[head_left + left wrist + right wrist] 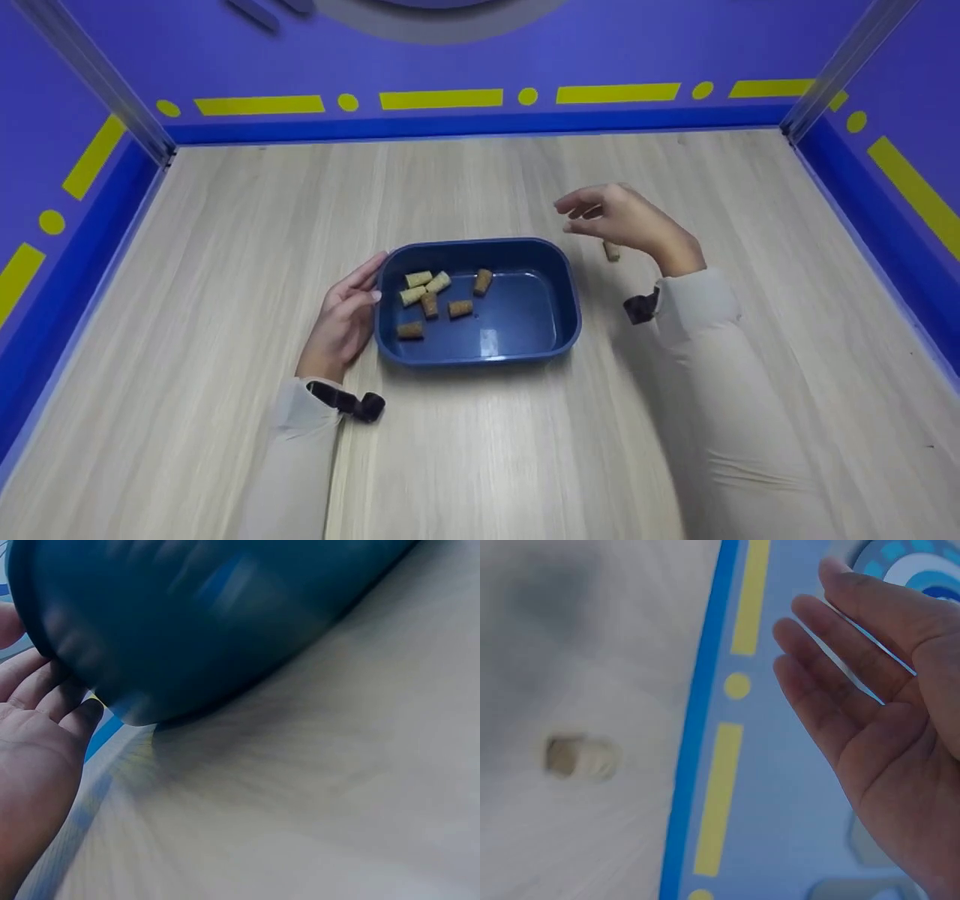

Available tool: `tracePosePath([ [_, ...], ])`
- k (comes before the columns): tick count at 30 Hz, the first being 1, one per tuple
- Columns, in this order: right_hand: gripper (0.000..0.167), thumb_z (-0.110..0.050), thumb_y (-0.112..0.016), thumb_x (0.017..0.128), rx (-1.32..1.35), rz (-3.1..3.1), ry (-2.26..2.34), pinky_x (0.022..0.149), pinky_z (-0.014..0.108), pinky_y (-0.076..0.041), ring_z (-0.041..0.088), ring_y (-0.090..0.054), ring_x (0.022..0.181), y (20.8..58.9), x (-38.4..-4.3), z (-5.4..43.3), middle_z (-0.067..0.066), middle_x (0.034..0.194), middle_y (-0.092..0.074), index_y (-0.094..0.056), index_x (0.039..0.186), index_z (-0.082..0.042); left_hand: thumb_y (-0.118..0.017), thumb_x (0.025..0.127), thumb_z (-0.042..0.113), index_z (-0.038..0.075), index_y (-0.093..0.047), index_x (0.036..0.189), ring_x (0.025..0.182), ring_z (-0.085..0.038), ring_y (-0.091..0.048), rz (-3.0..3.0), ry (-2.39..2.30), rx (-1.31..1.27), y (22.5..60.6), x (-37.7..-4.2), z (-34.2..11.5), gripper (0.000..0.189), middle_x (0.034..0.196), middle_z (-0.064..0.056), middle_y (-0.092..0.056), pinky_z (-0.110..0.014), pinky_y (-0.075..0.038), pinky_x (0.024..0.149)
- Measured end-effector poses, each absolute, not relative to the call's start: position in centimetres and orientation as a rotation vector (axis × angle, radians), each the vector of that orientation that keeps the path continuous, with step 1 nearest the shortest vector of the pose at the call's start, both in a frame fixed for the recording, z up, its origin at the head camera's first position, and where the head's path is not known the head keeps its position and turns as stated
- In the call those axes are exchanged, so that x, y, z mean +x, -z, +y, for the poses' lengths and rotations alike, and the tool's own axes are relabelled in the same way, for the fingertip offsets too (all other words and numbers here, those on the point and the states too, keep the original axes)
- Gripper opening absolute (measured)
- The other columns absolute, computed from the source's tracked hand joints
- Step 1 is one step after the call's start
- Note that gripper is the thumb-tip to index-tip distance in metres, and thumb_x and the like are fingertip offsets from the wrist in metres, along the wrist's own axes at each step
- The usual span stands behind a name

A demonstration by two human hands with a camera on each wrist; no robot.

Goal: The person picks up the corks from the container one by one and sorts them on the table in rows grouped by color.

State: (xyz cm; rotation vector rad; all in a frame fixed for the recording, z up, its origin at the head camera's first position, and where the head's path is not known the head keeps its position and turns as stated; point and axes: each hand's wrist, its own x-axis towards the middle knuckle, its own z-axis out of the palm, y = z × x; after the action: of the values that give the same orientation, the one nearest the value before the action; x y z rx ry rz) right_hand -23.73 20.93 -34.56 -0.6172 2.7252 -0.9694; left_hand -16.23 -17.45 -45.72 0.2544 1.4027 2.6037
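A dark blue rectangular tub [517, 352] stands on the table, with several pale and brown corks, such as this brown cork [460, 308], lying mostly in its left half. At its left end, my left hand [344, 319] rests with fairly straight fingers against the outer wall, the thumb close to the rim. The left wrist view shows these fingers [37, 682] along the tub's side [187, 637]. My right hand [619, 216] is raised right of the tub, fingers loosely bent and holding nothing. Beneath it on the table lies one more cork [611, 250], also visible as a blurred cork [581, 757] in the right wrist view.
The wood-grain table [487, 450] is bordered at the back and both sides by blue-purple panels [450, 67] with yellow dashes and dots. Each forearm wears a light sleeve and a black wrist camera, such as the right camera [641, 308].
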Motion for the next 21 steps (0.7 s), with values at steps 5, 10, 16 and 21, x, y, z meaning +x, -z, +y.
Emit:
tracePosePath([
  [5, 0.031, -0.015, -0.064, 0.091, -0.686, 2.678, 0.898, 0.093, 0.041, -0.052, 0.023, -0.065, 0.104, 33.5, -23.5, 18.3, 0.01, 0.116, -0.068, -0.066, 0.121, -0.01, -0.04, 0.085, -0.015, -0.011, -0.026, 0.146, 0.132, -0.017, -0.045, 1.399, -2.605, 0.246, 45.7, -16.3, -17.4, 0.063, 0.147, -0.015, -0.043, -0.026, -0.044, 0.103],
  [10, 0.033, -0.018, -0.065, 0.09, -0.77, 2.609, 0.847, 0.09, 0.04, -0.054, 0.023, -0.066, 0.103, 33.5, -23.7, 16.0, 0.01, 0.115, -0.069, -0.066, 0.122, -0.01, -0.04, 0.085, -0.014, -0.011, -0.024, 0.146, 0.131, -0.015, -0.047, 1.403, -2.6, 0.232, 45.8, -16.2, -17.5, 0.063, 0.146, -0.013, -0.046, -0.026, -0.045, 0.102],
  [16, 0.032, -0.018, -0.066, 0.09, -0.839, 2.542, 0.821, 0.09, 0.038, -0.054, 0.023, -0.066, 0.104, 34.0, -23.8, 13.4, 0.01, 0.114, -0.07, -0.067, 0.121, -0.008, -0.04, 0.085, -0.015, -0.012, -0.023, 0.146, 0.129, -0.014, -0.048, 1.405, -2.593, 0.216, 45.8, -16.2, -17.5, 0.064, 0.145, -0.013, -0.046, -0.025, -0.044, 0.103],
  [21, 0.032, -0.014, -0.067, 0.089, -0.918, 2.501, 0.817, 0.091, 0.037, -0.054, 0.024, -0.067, 0.103, 34.7, -23.9, 11.7, 0.012, 0.113, -0.07, -0.068, 0.119, -0.004, -0.039, 0.085, -0.015, -0.012, -0.023, 0.146, 0.128, -0.013, -0.049, 1.393, -2.6, 0.218, 45.7, -16.2, -17.5, 0.063, 0.144, -0.013, -0.047, -0.025, -0.045, 0.102],
])
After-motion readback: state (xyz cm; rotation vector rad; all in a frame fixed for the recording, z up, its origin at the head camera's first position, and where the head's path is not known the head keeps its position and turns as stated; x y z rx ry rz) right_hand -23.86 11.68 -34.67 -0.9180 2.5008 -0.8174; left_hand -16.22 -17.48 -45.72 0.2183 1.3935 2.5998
